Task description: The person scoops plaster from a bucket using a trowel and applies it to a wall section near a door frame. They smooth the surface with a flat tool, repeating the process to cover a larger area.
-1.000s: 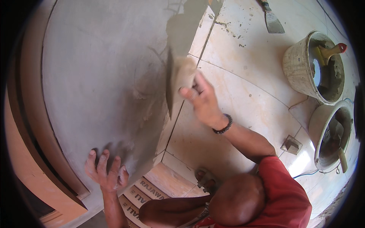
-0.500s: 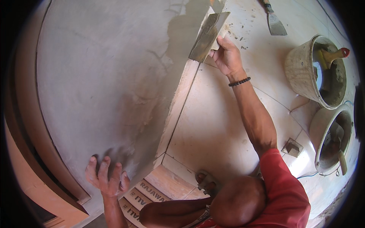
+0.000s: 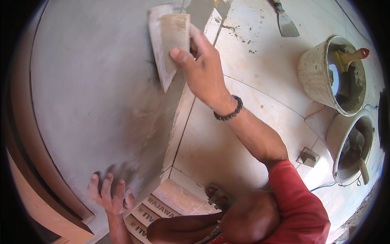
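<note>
My right hand (image 3: pixel 205 71) grips a plastering float (image 3: pixel 174 44), a thin pale plate with a beige block handle. The thumb lies over the handle and the fingers wrap behind it. The float is tilted against the grey plastered wall (image 3: pixel 93 89), near its edge with the floor; how much of its face touches is hidden. Low on the same wall, my left hand (image 3: pixel 111 197) has its fingers spread, holding nothing. Its fingertips are at the surface, but I cannot tell whether they press on it. A darker damp patch of plaster (image 3: pixel 199 10) shows beyond the float.
On the tiled floor (image 3: pixel 227 130) lie a scraper (image 3: pixel 286 24) and crumbs of mortar. At the right stand a bucket (image 3: pixel 313 77) with a red-tipped brush (image 3: pixel 353 59) and a second bucket (image 3: pixel 335 134) with a trowel (image 3: pixel 362 168). Printed boxes (image 3: pixel 148 211) lie near my knee.
My right hand has moved the float left from the wall's lower edge onto the plaster and turned it, so its handle side now shows. My left hand has shifted slightly downward.
</note>
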Tool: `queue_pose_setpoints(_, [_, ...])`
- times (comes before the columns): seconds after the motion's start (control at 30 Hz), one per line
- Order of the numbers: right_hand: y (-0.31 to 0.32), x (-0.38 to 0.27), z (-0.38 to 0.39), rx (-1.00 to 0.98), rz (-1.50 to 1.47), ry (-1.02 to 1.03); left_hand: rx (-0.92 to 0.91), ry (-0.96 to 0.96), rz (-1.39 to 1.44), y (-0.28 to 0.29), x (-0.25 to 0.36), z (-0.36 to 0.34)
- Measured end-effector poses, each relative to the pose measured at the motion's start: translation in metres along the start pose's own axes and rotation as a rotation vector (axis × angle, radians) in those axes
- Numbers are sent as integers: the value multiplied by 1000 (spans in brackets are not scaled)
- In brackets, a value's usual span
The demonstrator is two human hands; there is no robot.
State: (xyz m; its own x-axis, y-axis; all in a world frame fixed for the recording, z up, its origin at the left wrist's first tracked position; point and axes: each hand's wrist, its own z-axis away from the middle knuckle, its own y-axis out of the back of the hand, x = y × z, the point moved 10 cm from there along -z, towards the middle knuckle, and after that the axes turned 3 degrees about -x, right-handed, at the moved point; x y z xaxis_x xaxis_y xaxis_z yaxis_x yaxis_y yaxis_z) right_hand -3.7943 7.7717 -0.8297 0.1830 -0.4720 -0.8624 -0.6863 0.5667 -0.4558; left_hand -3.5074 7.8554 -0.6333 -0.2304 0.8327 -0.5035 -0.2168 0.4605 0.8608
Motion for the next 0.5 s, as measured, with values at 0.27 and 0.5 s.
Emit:
queue_pose_setpoints(0.27, [102,92,-2,180,-439,-420,3,9,-6,0,0,0])
queue_pose_setpoints(0.5, [78,87,-33,88,-221,-350,4,1,8,-1,0,-2])
